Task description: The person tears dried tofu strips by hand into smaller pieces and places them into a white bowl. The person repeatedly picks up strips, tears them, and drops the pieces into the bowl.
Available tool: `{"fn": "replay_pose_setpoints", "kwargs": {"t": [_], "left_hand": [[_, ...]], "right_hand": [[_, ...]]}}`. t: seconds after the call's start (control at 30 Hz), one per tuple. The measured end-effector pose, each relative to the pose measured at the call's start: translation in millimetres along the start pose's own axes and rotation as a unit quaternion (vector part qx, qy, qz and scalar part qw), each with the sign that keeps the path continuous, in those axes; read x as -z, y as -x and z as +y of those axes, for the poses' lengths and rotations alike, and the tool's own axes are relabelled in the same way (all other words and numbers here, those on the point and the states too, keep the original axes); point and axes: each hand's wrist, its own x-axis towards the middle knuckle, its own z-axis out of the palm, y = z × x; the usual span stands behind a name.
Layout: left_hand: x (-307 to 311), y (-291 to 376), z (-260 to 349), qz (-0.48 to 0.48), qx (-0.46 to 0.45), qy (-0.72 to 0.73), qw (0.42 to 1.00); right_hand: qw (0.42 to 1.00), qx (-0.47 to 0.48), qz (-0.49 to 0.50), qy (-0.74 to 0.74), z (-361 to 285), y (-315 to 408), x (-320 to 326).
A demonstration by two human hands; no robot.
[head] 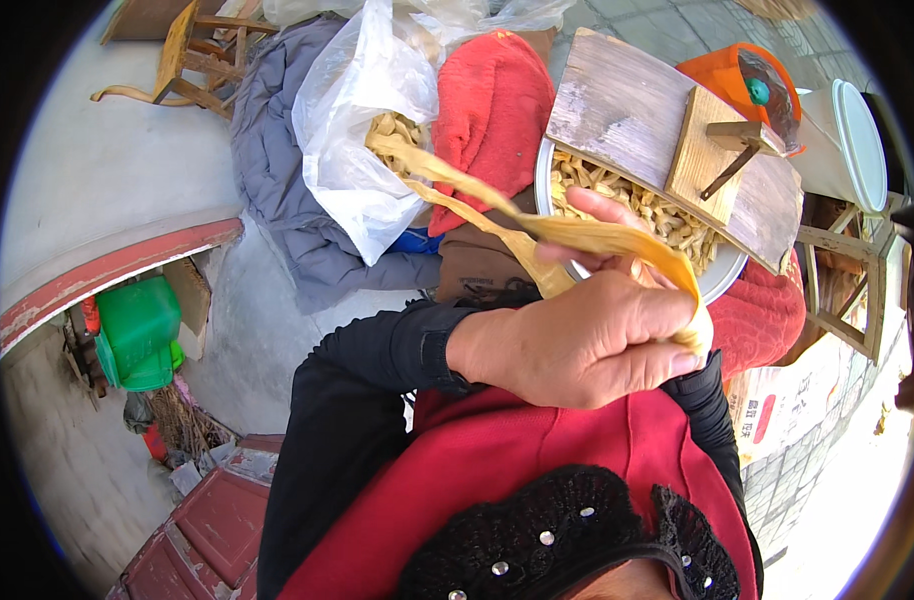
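My left hand (584, 337) reaches across the picture from the left and pinches a long, flat, yellow-tan dried strip (599, 232) between thumb and fingers. Behind it is my right hand (603, 206), mostly hidden, with some fingertips showing. The strip lies across those fingers; whether they grip it is hidden. Two lengths of strip run back to a white plastic bag (352, 135), where more dried strips (397, 135) are heaped. Just beyond my hands, a white-rimmed basin (716, 281) holds many short, folded-looking dried pieces (652, 217).
A worn wooden board (622, 97) with an upright wooden piece and metal blade covers part of the basin. Around it are red cloth (494, 112), an orange bucket (697, 64), a white lidded bucket (839, 142), a wooden stool (873, 292) and a grey padded garment (292, 172).
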Motion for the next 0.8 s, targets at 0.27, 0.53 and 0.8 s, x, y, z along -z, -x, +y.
{"fn": "replay_pose_setpoints", "kwargs": {"t": [0.27, 0.53, 0.8], "left_hand": [[65.7, 30.4, 35.7, 0.341, 0.022, -0.073, 0.937], [125.6, 86.6, 8.6, 0.438, 0.221, -0.321, 0.811], [93.8, 79.9, -44.9, 0.164, 0.184, -0.724, 0.644]], "right_hand": [[0.914, -0.05, 0.019, 0.401, -30.2, 68.0, 29.6], [0.827, -0.154, 0.228, 0.49, -56.3, 175.5, 63.2], [0.821, -0.062, 0.246, 0.512, -25.1, 152.5, 59.2]]}}
